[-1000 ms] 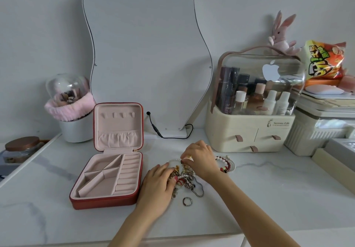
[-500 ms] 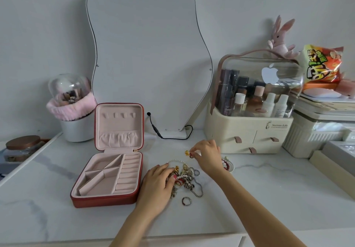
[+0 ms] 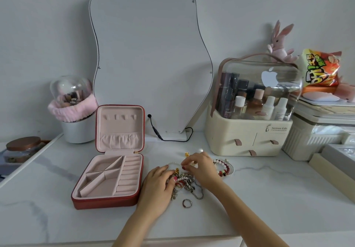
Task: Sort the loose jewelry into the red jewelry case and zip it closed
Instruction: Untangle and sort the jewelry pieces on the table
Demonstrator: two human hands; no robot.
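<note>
The red jewelry case lies open on the white marble top, its lid upright and its pink compartments bare. To its right sits a tangled jewelry pile of chains, pearls and charms. My left hand rests on the pile's left side, fingers curled into it. My right hand reaches in from the right, its fingertips pinching at the end of a pearl strand. A small gold piece and a pearl lie just behind my right hand. A silver ring lies alone in front of the pile, and a red bead bracelet lies to the right.
A wavy mirror leans on the wall behind, its black cable trailing on the top. A cream cosmetics organizer stands at the right, with boxes beyond it. A white brush pot and a jar are at the left.
My right hand lifted a small gold piece out of the pile, left it on the table behind, and has come back down to the pile. My left hand stayed on the pile.
</note>
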